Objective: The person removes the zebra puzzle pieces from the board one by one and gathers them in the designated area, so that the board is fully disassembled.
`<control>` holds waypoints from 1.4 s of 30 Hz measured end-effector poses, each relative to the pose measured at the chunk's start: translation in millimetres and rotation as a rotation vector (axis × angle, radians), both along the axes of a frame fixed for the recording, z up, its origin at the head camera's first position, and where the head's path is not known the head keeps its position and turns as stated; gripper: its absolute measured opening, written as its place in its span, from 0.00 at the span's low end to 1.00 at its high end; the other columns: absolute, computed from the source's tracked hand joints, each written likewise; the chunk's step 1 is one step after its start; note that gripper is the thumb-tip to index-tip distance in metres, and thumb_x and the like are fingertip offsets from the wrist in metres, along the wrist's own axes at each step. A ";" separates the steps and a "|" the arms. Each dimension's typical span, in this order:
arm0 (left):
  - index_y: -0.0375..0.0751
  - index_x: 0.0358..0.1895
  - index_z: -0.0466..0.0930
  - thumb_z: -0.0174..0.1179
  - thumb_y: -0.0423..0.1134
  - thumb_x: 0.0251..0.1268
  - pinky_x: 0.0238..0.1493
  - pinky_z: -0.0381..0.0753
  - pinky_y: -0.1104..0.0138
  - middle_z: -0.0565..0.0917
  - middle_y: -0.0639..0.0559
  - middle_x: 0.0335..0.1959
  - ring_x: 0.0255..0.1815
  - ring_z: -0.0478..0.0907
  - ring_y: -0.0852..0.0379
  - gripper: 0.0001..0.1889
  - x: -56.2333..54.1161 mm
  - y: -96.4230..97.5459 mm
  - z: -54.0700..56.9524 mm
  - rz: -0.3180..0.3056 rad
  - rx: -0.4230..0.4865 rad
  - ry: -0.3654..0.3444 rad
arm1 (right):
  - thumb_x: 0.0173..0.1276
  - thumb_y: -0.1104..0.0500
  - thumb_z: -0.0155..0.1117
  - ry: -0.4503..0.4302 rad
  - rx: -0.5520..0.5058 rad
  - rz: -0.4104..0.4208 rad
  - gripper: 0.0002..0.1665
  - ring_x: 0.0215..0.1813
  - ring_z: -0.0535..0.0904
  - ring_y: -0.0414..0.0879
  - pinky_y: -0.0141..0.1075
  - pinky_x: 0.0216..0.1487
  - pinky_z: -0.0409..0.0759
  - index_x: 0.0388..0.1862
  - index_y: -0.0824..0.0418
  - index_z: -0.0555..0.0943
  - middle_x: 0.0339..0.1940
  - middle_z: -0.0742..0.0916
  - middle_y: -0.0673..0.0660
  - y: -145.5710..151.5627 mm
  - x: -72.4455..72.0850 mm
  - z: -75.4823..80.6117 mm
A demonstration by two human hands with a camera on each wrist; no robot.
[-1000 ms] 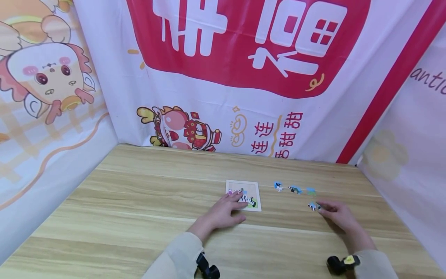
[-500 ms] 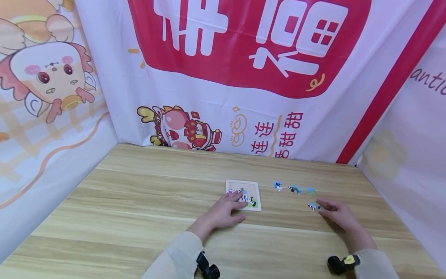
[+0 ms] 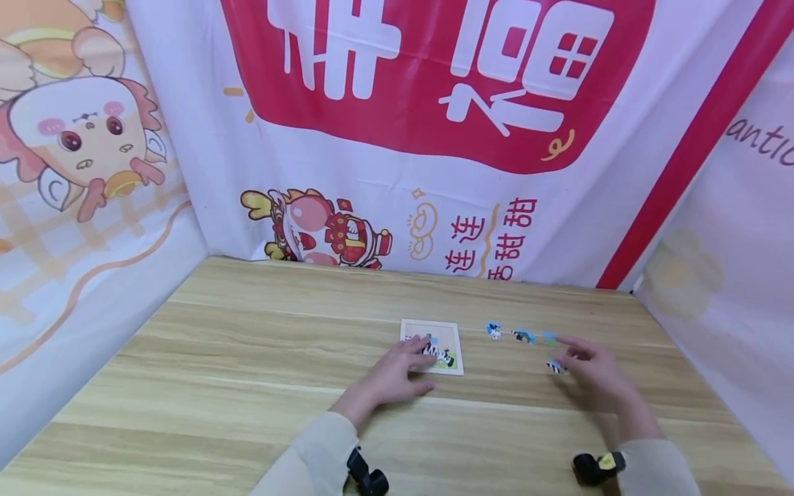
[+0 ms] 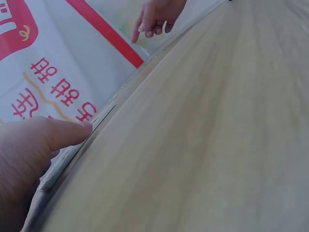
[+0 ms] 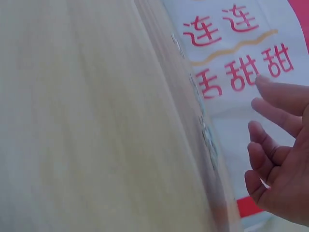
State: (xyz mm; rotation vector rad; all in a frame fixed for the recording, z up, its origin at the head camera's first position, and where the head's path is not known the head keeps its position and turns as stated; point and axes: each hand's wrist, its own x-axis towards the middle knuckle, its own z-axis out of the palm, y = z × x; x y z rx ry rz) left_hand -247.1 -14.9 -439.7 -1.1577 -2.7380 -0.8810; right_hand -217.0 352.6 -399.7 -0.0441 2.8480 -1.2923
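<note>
My left hand (image 3: 393,375) lies with spread fingers over a small square jigsaw puzzle tray (image 3: 460,348), covering part of its zebra picture (image 3: 442,355). In the left wrist view the thumb (image 4: 67,133) is at the tray's edge. My right hand (image 3: 598,375) hovers at the loose pieces, index finger stretched toward a blue-green puzzle piece (image 3: 548,338). Just below that finger lies a black-and-white striped puzzle piece (image 3: 555,366). The right wrist view shows the right hand (image 5: 285,159) with loosely bent fingers and nothing between them.
Two more puzzle pieces, one blue and white (image 3: 493,331) and one dark and blue (image 3: 524,336), lie right of the tray. A wood-grain table (image 3: 248,358) bears everything. Printed cloth (image 3: 347,158) hangs behind it and at both sides.
My right hand has come off the striped piece and shifted slightly up and left, its index finger now by the blue-green piece. The left hand keeps its place on the tray.
</note>
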 end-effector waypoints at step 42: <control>0.49 0.59 0.66 0.50 0.70 0.43 0.61 0.46 0.53 0.55 0.47 0.65 0.64 0.48 0.48 0.40 -5.2 -30.5 -4.8 -0.014 -0.113 0.082 | 0.49 0.56 0.67 0.094 0.031 0.232 0.25 0.36 0.70 0.45 0.37 0.38 0.70 0.48 0.60 0.76 0.34 0.76 0.51 -174.0 -58.8 -31.9</control>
